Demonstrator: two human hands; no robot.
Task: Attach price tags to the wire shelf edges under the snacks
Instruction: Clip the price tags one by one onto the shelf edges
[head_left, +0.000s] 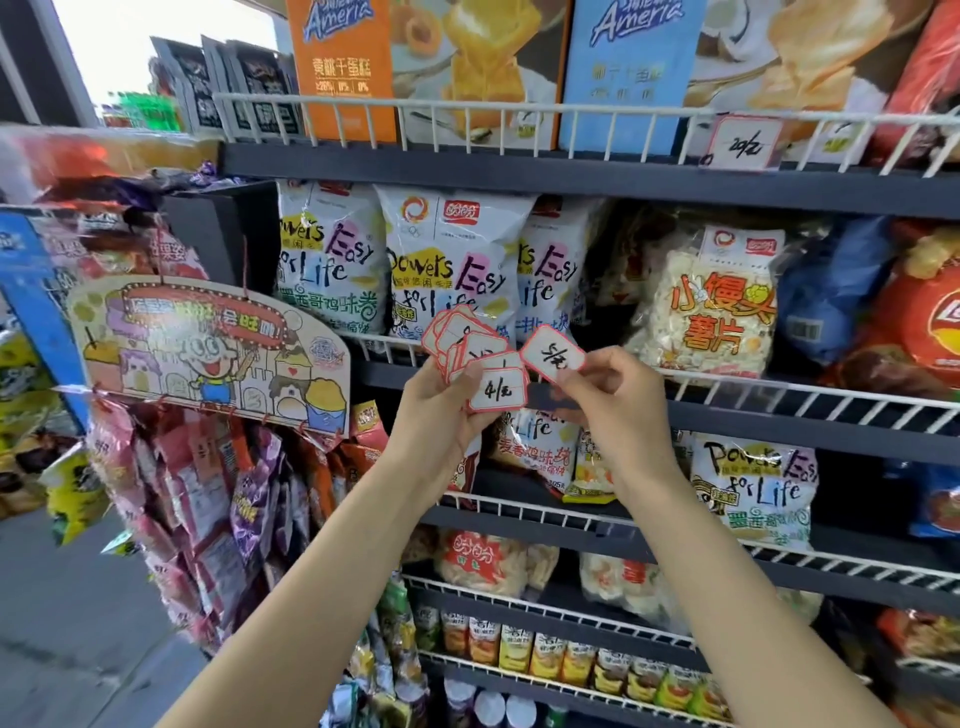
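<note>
Left hand (441, 410) gripping fanned price tags (470, 353), front one "4/", right hand (608, 384) fingers pinching single tag (552, 354), writing blurred, "Powers Easy for Life" bags (447, 265) mid-frame

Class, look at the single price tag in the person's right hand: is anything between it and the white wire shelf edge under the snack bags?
Nothing visible: the red-bordered white paper tag in the right hand hangs directly before the white wire shelf edge.

Cartoon cardboard sign (208, 353) at left above hanging candy packets (197, 499); grey floor (67, 613) below
</note>
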